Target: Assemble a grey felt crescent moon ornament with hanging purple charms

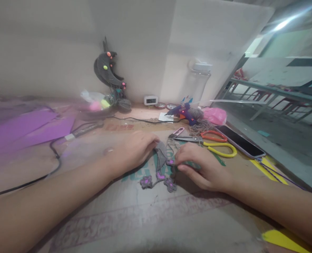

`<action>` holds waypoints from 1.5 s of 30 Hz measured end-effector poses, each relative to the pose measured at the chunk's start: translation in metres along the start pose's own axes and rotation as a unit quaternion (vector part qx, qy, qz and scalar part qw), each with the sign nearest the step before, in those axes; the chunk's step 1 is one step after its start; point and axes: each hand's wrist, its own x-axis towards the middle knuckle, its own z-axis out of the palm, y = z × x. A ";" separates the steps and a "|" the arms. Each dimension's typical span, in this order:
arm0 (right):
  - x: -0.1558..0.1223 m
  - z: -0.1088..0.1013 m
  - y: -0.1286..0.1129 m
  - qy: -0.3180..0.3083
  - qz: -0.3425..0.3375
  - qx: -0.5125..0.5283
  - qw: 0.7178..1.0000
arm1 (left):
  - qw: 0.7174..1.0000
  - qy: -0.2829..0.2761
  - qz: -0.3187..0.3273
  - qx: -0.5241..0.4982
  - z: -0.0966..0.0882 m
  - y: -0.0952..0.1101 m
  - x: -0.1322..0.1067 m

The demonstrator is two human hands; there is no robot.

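A grey crescent-shaped cloth piece (161, 154) lies on the cardboard in front of me, its upper end pinched by my left hand (135, 151). Below it hang small grey flower-like pieces with purple centres, one flower piece (146, 181) at the left and another flower piece (170, 184) at the right. Between these sits a grey piece with a purple curved patch (160, 176). My right hand (200, 167) is closed, thumb and fingertips at the edge of a small purple-centred grey piece (170, 162). Its fingertips partly cover what they grip.
Behind my right hand lie scissors (219, 149) with orange and yellow handles, a pink cutter (178, 132), a phone (240, 140) and a blue glue gun (184, 113). A bottle (198, 84) and small clock (151, 100) stand by the wall. Purple sheets (26, 126) and a black cable (56, 154) are left.
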 end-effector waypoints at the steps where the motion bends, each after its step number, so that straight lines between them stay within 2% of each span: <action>1: 0.002 -0.002 0.004 0.031 0.017 -0.014 0.999 | 1.000 0.001 0.002 -0.005 0.000 0.000 0.000; 3: 0.006 -0.007 0.019 0.084 0.062 -0.058 0.993 | 1.000 -0.002 0.004 -0.014 0.000 -0.001 0.001; 4: 0.008 -0.009 0.031 0.090 0.079 -0.087 0.989 | 1.000 -0.005 0.004 -0.019 0.000 -0.002 0.001; 9: 0.012 -0.013 0.101 0.007 0.139 -0.186 0.973 | 0.999 -0.016 -0.009 -0.033 0.002 -0.003 0.002; 13: 0.019 -0.016 0.126 -0.083 0.139 -0.152 0.975 | 0.999 -0.029 -0.018 -0.040 0.003 -0.003 0.002; 17: 0.026 -0.025 0.129 -0.149 0.144 -0.099 0.973 | 0.998 -0.039 -0.024 -0.037 0.002 -0.003 0.004; 20: 0.025 -0.031 0.128 -0.167 0.177 -0.069 0.968 | 0.998 -0.043 -0.023 -0.039 0.002 -0.003 0.005; 23: 0.023 -0.038 0.123 -0.162 0.222 -0.108 0.955 | 0.998 -0.037 -0.019 -0.044 0.002 -0.004 0.003; 25: 0.024 -0.045 0.115 -0.150 0.254 -0.177 0.939 | 0.998 -0.034 -0.018 -0.049 0.003 -0.005 0.003; 27: 0.027 -0.055 0.104 -0.148 0.255 -0.292 0.910 | 0.998 -0.036 -0.020 -0.050 0.004 -0.005 0.002; 30: 0.030 -0.075 0.083 -0.163 0.210 -0.493 0.829 | 0.998 -0.045 -0.025 -0.046 0.003 -0.005 0.003; 33: 0.030 -0.092 0.063 -0.165 0.186 -0.571 0.782 | 0.997 -0.052 -0.027 -0.045 0.002 -0.004 0.004; 34: 0.029 -0.094 0.057 -0.161 0.186 -0.572 0.783 | 0.997 -0.053 -0.026 -0.046 0.002 -0.004 0.004; 35: 0.029 -0.092 0.052 -0.148 0.190 -0.556 0.796 | 0.997 -0.053 -0.025 -0.047 0.001 -0.004 0.004; 36: 0.028 -0.088 0.047 -0.128 0.195 -0.522 0.821 | 0.997 -0.053 -0.024 -0.047 0.001 -0.005 0.004; 38: 0.023 -0.069 0.039 -0.056 0.196 -0.402 0.892 | 0.997 -0.054 -0.025 -0.046 0.002 -0.005 0.003; 40: 0.017 -0.043 0.032 -0.016 0.148 -0.282 0.948 | 0.997 -0.053 -0.026 -0.046 0.002 -0.006 0.002; 42: 0.009 -0.019 0.028 -0.025 0.067 -0.229 0.971 | 0.997 -0.049 -0.023 -0.046 0.003 -0.006 0.002; 45: 0.002 0.000 0.028 -0.033 0.019 -0.217 0.976 | 0.998 -0.042 -0.020 -0.042 0.003 -0.005 0.002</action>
